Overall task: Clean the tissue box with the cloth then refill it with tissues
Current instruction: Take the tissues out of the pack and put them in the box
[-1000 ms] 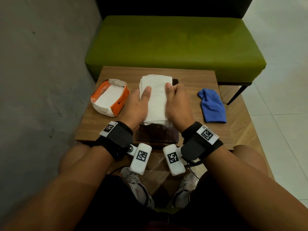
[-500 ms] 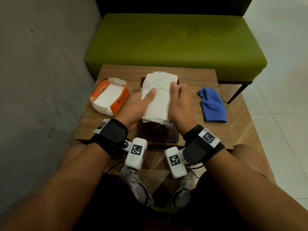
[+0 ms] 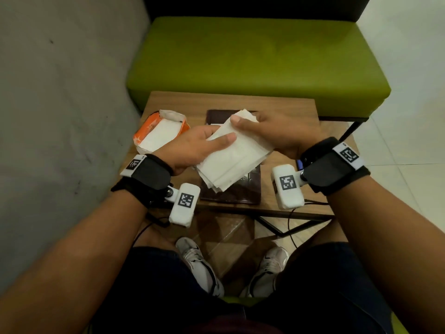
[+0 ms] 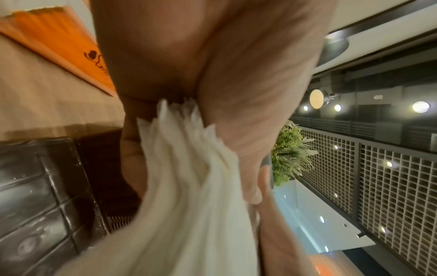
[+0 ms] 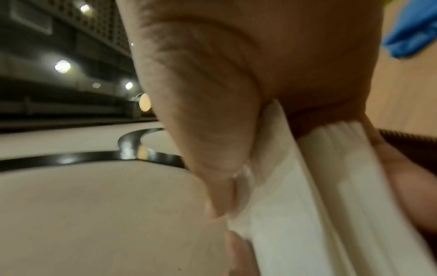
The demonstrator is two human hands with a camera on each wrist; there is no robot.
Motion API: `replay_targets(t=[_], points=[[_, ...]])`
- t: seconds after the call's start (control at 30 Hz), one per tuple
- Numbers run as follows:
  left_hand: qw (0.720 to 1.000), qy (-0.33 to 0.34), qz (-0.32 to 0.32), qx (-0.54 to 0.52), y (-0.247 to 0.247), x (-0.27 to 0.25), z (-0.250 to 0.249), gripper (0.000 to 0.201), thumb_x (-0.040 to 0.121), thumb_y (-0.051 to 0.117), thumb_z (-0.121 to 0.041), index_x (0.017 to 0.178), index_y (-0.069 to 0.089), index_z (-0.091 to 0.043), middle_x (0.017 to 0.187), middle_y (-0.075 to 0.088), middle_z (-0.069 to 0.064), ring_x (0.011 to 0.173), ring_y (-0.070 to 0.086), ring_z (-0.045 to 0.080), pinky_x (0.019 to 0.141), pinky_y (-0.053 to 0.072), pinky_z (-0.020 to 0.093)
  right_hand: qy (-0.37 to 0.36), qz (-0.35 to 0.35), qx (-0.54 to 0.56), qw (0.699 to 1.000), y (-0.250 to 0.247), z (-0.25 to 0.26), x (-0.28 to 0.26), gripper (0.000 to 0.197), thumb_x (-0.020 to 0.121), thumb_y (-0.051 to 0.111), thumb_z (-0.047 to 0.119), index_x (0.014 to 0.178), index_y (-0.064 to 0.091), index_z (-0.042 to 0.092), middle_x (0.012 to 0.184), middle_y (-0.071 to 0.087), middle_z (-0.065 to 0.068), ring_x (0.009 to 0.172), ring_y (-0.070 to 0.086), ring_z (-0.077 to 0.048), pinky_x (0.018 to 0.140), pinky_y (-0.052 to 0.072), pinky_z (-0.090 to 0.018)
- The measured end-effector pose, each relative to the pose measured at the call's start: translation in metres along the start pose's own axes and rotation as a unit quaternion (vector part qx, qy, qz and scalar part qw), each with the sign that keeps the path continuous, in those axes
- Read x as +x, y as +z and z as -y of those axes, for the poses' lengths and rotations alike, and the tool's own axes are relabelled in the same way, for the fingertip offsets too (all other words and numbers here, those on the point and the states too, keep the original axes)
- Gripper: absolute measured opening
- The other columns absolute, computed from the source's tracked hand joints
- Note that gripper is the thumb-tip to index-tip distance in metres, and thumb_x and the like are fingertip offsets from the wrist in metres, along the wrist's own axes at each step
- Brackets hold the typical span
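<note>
A white stack of tissues (image 3: 234,156) is lifted above the dark brown tissue box (image 3: 232,192) on the wooden table (image 3: 284,109). My left hand (image 3: 204,145) grips the stack's left side with the thumb on top. From the right, my right hand (image 3: 272,133) grips the far end, thumb on top. The left wrist view shows the tissue stack (image 4: 189,186) fanned between thumb and fingers, with the box (image 4: 42,186) below. In the right wrist view the tissues (image 5: 307,186) are pinched the same way. The blue cloth (image 5: 411,33) lies on the table behind my right hand.
An opened orange tissue pack (image 3: 160,132) with white tissues inside sits at the table's left. A green bench (image 3: 255,66) stands behind the table, and a grey wall runs along the left. My knees and shoes are below the table's near edge.
Both hands lifted the tissue stack off the box and turned it diagonally, toward me. The hands now grip it instead of pressing it flat.
</note>
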State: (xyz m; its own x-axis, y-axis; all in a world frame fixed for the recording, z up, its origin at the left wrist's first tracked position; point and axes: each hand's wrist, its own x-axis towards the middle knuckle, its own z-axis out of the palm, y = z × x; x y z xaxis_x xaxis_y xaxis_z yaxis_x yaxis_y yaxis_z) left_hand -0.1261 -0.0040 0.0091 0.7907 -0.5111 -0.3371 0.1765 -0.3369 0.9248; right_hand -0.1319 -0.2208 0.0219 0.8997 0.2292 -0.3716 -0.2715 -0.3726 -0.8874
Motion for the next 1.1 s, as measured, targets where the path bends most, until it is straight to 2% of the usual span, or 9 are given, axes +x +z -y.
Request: replay_targets(t=[0.2,0.3,0.4,0.57,0.67,0.77,0.87,1.0,1.1], points=[[0.969,-0.037,-0.122,-0.212,-0.013,0.010,0.010,0.058,0.103,0.066,-0.052,0.135,0.070,-0.005,0.128,0.079,0.011,0.122,0.075,0.029,0.113,0.055,0.051,-0.032,-0.129,0.131,0.982,0.016,-0.021,0.012,0.041,0.108,0.057,0.042,0.130,0.061,0.009,0.096,0.072,-0.011,0.074,0.068,-0.024,0.048,0.050,-0.032],[0.952,-0.063,-0.132,-0.268,-0.013,0.014,0.004,0.056,0.107,0.050,-0.060,0.132,0.070,-0.013,0.124,0.081,0.006,0.117,0.078,0.022,0.104,0.061,0.045,-0.059,-0.189,0.154,0.968,0.025,-0.027,0.015,0.041,0.107,0.056,0.047,0.129,0.061,0.013,0.091,0.072,-0.001,0.069,0.070,-0.020,0.044,0.048,-0.028],[0.955,-0.048,-0.167,-0.241,-0.005,0.022,0.004,0.058,0.108,0.054,-0.057,0.139,0.067,-0.009,0.126,0.080,0.004,0.117,0.078,0.019,0.107,0.059,0.043,-0.055,-0.219,0.159,0.961,0.034,-0.024,0.014,0.038,0.108,0.052,0.051,0.124,0.063,0.019,0.105,0.076,0.002,0.090,0.075,-0.015,0.060,0.056,-0.025],[0.950,-0.040,-0.259,-0.167,0.005,0.039,0.011,0.051,0.111,0.051,-0.052,0.143,0.059,-0.013,0.129,0.076,0.001,0.113,0.076,0.017,0.098,0.062,0.037,-0.024,-0.261,0.183,0.948,0.043,-0.018,0.016,0.040,0.109,0.044,0.056,0.123,0.057,0.021,0.117,0.071,0.001,0.109,0.071,-0.017,0.100,0.058,-0.042],[0.953,-0.042,-0.253,-0.163,0.003,0.048,0.019,0.056,0.110,0.049,-0.055,0.147,0.055,-0.013,0.136,0.072,0.002,0.121,0.072,0.020,0.108,0.058,0.044,-0.010,-0.259,0.189,0.947,0.040,-0.017,0.014,0.037,0.111,0.042,0.051,0.126,0.054,0.019,0.111,0.070,0.001,0.102,0.071,-0.018,0.087,0.061,-0.039],[0.953,-0.047,-0.254,-0.155,-0.007,0.057,0.025,0.064,0.106,0.051,-0.058,0.151,0.054,-0.013,0.142,0.069,0.003,0.127,0.070,0.022,0.113,0.055,0.047,-0.011,-0.222,0.189,0.956,0.030,-0.016,0.014,0.034,0.112,0.043,0.043,0.128,0.053,0.014,0.107,0.068,-0.007,0.084,0.071,-0.022,0.051,0.057,-0.034],[0.950,-0.067,-0.271,-0.139,-0.016,0.072,0.026,0.094,0.085,0.053,-0.073,0.157,0.049,-0.013,0.152,0.063,0.004,0.136,0.064,0.026,0.116,0.051,0.049,-0.020,-0.218,0.154,0.963,0.016,-0.016,0.025,0.019,0.112,0.049,0.032,0.112,0.055,0.014,0.105,0.068,-0.011,0.086,0.067,-0.022,0.059,0.059,-0.038],[0.950,-0.029,-0.283,-0.129,-0.026,0.095,0.021,0.057,0.096,0.062,-0.061,0.116,0.069,-0.008,0.112,0.070,0.006,0.101,0.068,0.021,0.094,0.053,0.037,-0.039,-0.246,0.068,0.966,-0.004,-0.014,0.051,0.015,0.109,0.055,0.023,0.113,0.055,0.009,0.108,0.064,-0.011,0.088,0.060,-0.018,0.077,0.052,-0.032],[0.948,-0.003,-0.308,-0.082,-0.036,0.117,0.031,0.058,0.073,0.071,-0.069,0.091,0.063,-0.015,0.090,0.056,0.005,0.080,0.051,0.021,0.073,0.044,0.038,-0.021,-0.268,0.021,0.963,-0.014,-0.015,0.072,0.025,0.106,0.061,0.022,0.124,0.057,0.006,0.110,0.059,-0.008,0.098,0.057,-0.021,0.087,0.051,-0.038]])
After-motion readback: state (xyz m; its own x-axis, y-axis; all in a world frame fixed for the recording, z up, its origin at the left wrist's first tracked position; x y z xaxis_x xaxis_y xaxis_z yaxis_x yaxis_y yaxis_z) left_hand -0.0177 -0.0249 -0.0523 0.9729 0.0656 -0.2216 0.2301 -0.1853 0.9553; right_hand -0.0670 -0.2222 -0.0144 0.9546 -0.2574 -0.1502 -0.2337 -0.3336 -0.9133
